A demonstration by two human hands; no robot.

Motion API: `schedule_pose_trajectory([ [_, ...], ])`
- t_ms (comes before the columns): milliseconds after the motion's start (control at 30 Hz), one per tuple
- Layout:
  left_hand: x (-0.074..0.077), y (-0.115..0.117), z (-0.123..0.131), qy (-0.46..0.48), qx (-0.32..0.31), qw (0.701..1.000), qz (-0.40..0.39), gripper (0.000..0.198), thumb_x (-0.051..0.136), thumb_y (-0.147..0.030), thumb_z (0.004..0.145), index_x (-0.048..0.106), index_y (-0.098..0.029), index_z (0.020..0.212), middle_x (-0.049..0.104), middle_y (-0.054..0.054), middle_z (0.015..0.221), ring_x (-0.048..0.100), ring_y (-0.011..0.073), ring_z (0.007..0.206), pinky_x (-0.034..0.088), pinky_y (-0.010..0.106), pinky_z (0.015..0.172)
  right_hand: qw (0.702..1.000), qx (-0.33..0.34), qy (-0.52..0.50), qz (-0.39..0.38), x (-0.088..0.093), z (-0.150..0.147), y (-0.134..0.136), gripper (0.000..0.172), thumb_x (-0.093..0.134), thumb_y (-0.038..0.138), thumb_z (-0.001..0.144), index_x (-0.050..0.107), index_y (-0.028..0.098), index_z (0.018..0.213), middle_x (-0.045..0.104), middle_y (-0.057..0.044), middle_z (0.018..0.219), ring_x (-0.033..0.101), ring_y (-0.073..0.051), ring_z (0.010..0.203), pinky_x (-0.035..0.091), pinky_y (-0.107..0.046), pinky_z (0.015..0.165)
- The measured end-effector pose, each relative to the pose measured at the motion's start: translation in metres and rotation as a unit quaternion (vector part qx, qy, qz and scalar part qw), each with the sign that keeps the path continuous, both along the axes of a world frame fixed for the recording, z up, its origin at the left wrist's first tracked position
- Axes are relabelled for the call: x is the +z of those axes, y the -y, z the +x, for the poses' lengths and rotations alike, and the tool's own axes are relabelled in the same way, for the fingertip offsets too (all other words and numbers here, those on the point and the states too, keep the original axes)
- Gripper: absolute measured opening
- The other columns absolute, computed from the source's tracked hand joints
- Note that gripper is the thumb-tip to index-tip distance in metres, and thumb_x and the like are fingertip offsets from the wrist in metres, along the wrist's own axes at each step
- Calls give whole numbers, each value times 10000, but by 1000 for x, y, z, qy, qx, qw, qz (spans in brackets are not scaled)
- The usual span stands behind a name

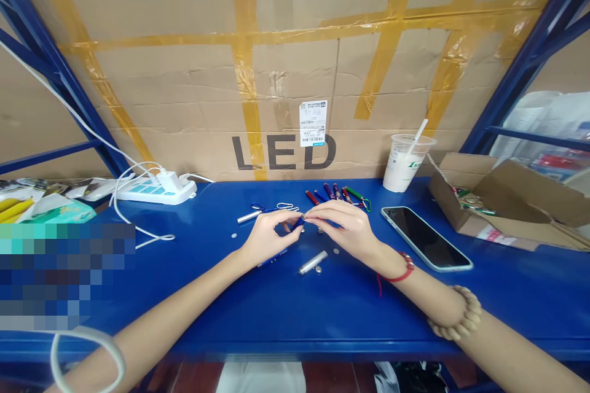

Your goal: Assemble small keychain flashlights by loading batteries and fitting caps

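Observation:
My left hand (270,234) pinches a small blue tube (297,223) over the middle of the blue table. The fingertips of my right hand (343,224) close on the upper end of the same tube. Below the hands lies a silver cylinder (313,262) with a small round cell (318,270) beside it. Another silver tube (249,217) with a clip rests left of my left hand. Partly under that hand is a blue piece (273,258). Behind my right hand several red, blue, purple and green tubes (338,191) lie in a group.
To the right are a phone (426,237), a cup with a straw (405,163) and an open cardboard box (488,221). A white power strip (157,189) with cables is at the left. A large carton (193,98) stands behind the blue table (221,313).

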State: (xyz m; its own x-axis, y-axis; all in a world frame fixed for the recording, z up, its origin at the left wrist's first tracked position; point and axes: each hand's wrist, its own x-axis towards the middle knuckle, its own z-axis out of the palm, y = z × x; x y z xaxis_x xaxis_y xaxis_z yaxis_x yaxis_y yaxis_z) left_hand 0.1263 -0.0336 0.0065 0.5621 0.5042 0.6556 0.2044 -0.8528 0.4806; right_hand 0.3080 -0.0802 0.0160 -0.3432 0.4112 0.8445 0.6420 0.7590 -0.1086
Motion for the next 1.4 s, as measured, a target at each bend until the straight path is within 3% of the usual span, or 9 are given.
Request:
schedule_pose_trajectory([
  [333, -3, -3, 0, 17, 21, 1000, -12, 223, 556, -195, 751, 644, -116, 940, 693, 74, 762, 616, 133, 616, 528, 246, 579, 997, 7, 9, -71, -1, -3, -1, 197, 474, 221, 873, 664, 194, 920, 655, -62, 942, 617, -141, 868, 517, -268, 782],
  [433, -4, -6, -1, 11, 41, 999, -11, 211, 549, -209, 760, 638, -139, 937, 681, 55, 760, 608, 132, 632, 512, 241, 584, 993, -44, -3, -108, 0, 0, -1, 195, 491, 272, 864, 658, 204, 939, 642, -48, 958, 619, -121, 774, 511, -241, 722],
  [567, -6, -10, -3, 5, 88, 994, -61, 214, 514, -267, 803, 593, -159, 970, 651, 31, 761, 595, 131, 664, 489, 233, 598, 976, -139, -4, -170, 6, 10, -3, 214, 573, 373, 804, 680, 213, 897, 668, -13, 785, 589, -100, 588, 464, -206, 555],
  [700, -4, -12, -6, -6, 76, 989, -127, 248, 412, -326, 874, 533, -176, 1030, 623, 21, 806, 593, 133, 729, 476, 240, 675, 944, -187, 77, -261, 8, 18, -6, 201, 657, 416, 721, 715, 245, 808, 687, 4, 735, 606, -126, 604, 414, -203, 492],
  [833, 0, -9, -6, -20, 70, 988, -135, 235, 367, -340, 897, 527, -182, 964, 590, 5, 776, 570, 137, 752, 449, 247, 716, 930, -169, 130, -300, 3, 20, -11, 72, 670, 287, 730, 726, 241, 731, 696, 0, 766, 620, -138, 659, 435, -212, 545],
  [967, 4, -3, -4, -31, 23, 989, -145, 235, 315, -327, 917, 503, -186, 920, 551, -17, 698, 539, 123, 702, 431, 240, 728, 933, -145, 117, -307, -3, 20, -15, 80, 661, 244, 734, 719, 220, 684, 691, -9, 703, 617, -145, 640, 447, -225, 558],
  [1100, 5, 2, -1, -51, -11, 987, -154, 221, 321, -306, 910, 505, -186, 883, 525, -23, 648, 522, 122, 656, 428, 237, 697, 965, -96, -27, -243, -1, 14, -12, 133, 617, 280, 770, 706, 195, 719, 691, -26, 727, 610, -130, 599, 476, -233, 560],
  [1200, 6, 5, 0, -62, -17, 985, -159, 219, 342, -306, 900, 524, -185, 891, 525, -22, 640, 505, 121, 605, 422, 230, 622, 967, -52, -147, -200, 6, 5, -5, 138, 611, 289, 772, 698, 191, 730, 681, -26, 718, 616, -128, 615, 493, -229, 547],
  [1400, 6, 11, 0, -52, -29, 989, -136, 203, 385, -279, 887, 564, -184, 872, 625, 12, 806, 572, 141, 735, 441, 241, 690, 969, 3, -172, -180, 10, -7, 4, 92, 641, 231, 741, 693, 190, 677, 679, -28, 703, 624, -135, 657, 512, -230, 556],
])
